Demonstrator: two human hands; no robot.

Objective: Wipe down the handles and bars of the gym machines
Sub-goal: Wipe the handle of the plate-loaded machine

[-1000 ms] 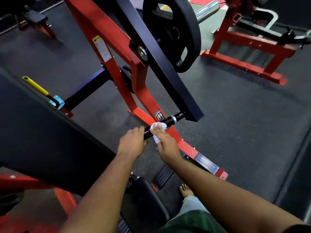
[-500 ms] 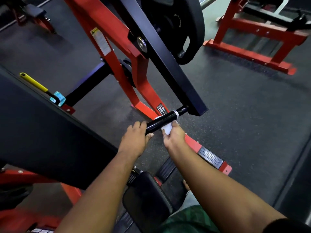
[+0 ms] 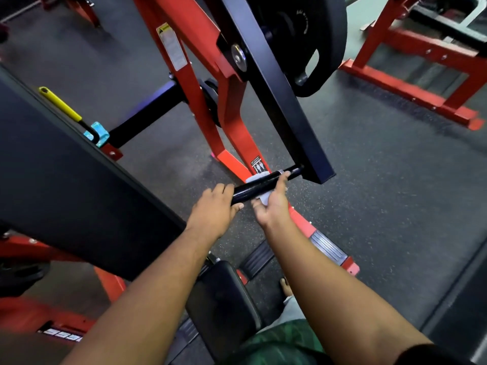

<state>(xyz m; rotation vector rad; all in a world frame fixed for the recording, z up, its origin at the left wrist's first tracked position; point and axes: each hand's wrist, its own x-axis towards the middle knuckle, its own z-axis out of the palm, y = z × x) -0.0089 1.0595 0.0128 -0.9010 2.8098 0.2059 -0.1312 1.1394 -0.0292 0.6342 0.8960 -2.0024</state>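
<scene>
A short black handle sticks out from the lower end of a black lever arm on a red gym machine. My left hand grips the near end of the handle. My right hand holds a white cloth wrapped under and round the handle's middle, fingers curled up over the bar. The cloth shows above and below the handle.
A black weight plate hangs on the lever arm. A large black pad fills the left. A yellow-handled lever sits behind it. Black seat pad and footplates lie below. Another red frame stands far right on rubber floor.
My right hand has slid with the cloth along the handle towards the lever arm and turned from on top of the bar to underneath it. My left hand keeps its grip.
</scene>
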